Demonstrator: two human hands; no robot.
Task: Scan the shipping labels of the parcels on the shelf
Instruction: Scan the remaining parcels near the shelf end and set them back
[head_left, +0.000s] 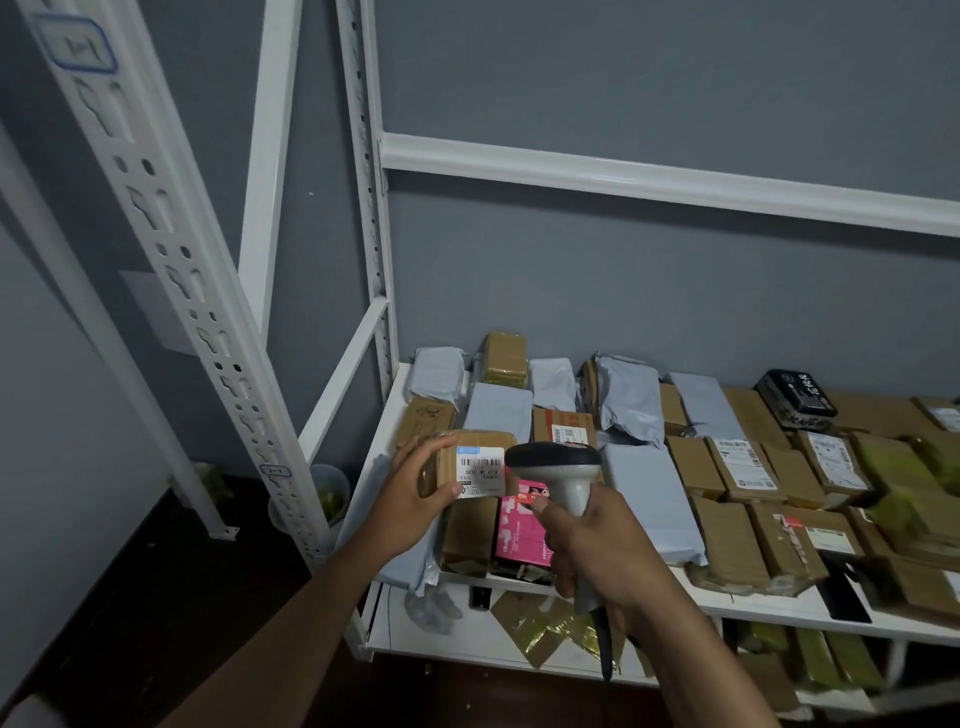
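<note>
The small brown parcel (470, 462) sits in your left hand (410, 501), fingers curled round it above the shelf (753, 605); just beside its label (480, 472), your right hand (597, 545) grips the scanner (563, 470)

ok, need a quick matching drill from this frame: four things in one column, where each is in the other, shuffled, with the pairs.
Things:
1. small brown parcel
2. scanner
3. pink box
4. black box

Places:
A. lying on the shelf near its front edge, below the scanner's head
B. in the left hand, white label facing the camera
C. at the back of the shelf, far right
D. in the right hand, head right beside the label

Pairs: 1-B, 2-D, 3-A, 4-C
</note>
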